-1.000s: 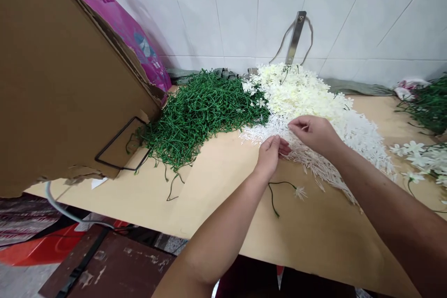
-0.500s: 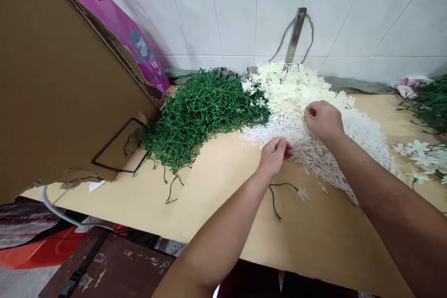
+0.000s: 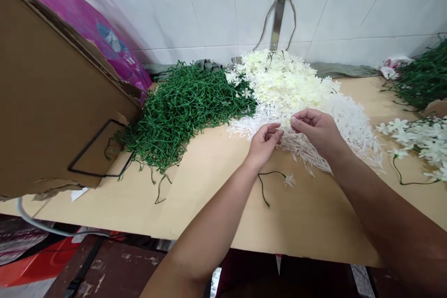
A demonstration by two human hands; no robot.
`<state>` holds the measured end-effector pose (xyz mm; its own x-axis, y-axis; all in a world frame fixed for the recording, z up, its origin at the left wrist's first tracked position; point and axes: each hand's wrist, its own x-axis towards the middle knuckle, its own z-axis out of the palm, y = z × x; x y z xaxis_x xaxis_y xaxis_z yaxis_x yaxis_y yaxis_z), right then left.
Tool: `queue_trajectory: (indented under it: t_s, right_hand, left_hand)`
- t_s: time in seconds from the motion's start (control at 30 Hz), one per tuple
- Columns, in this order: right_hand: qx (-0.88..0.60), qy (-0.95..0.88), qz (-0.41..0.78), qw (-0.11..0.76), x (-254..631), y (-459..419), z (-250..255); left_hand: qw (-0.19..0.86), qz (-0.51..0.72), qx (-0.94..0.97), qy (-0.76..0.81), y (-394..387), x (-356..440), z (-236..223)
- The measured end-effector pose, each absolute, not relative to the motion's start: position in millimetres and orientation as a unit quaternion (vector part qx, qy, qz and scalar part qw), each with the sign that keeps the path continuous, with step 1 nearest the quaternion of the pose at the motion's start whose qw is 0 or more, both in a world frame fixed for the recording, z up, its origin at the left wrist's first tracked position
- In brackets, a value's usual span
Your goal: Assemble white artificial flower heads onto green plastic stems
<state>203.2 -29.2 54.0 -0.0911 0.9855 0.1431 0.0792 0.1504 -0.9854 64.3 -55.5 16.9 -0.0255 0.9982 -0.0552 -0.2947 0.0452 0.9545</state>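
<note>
My left hand [image 3: 262,142] and my right hand [image 3: 313,128] meet over the near edge of a heap of white plastic stamen pieces [image 3: 349,123]. Both hands are pinched shut. The right fingertips pinch a small pale petal piece; the left holds a thin green stem whose loose end with a white tuft [image 3: 275,179] trails onto the table. Behind them lies a pile of cream fabric petals [image 3: 282,81]. A mound of green plastic stems [image 3: 178,107] lies to the left.
The wooden table [image 3: 314,214] runs along a white tiled wall. A cardboard box flap [image 3: 52,98] leans at the left over a pink bag [image 3: 87,23]. Finished white flowers [image 3: 419,137] lie at the right, more green stems [image 3: 422,74] behind them.
My right hand went back to the cream petal pile, then came forward again to meet the left hand. The view has shifted slightly right and down.
</note>
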Motion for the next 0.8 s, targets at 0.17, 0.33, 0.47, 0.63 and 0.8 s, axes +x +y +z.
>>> queue_trajectory:
  t_s: [0.17, 0.33, 0.47, 0.63, 0.8]
  right_hand:
    - [-0.438, -0.633, 0.454, 0.449, 199.0, -33.5, 37.9]
    - [-0.453, -0.697, 0.339, 0.440, 215.1, -29.6, 23.1]
    - [-0.432, -0.794, 0.178, 0.389, 221.8, -30.5, 12.0]
    - [-0.408, -0.859, 0.012, 0.308, 207.4, -30.7, -0.5]
    - [-0.445, -0.857, -0.021, 0.257, 200.4, -25.4, -4.2]
  left_hand:
    - [0.560, 0.561, 0.414, 0.448, -51.2, 61.6, 10.2]
    - [0.517, 0.594, 0.403, 0.466, -44.8, 52.6, 5.3]
    - [0.489, 0.604, 0.407, 0.481, -42.2, 47.2, 6.0]
    - [0.443, 0.596, 0.443, 0.502, -41.9, 47.6, 3.7]
    - [0.427, 0.587, 0.462, 0.509, -42.4, 48.7, 0.1]
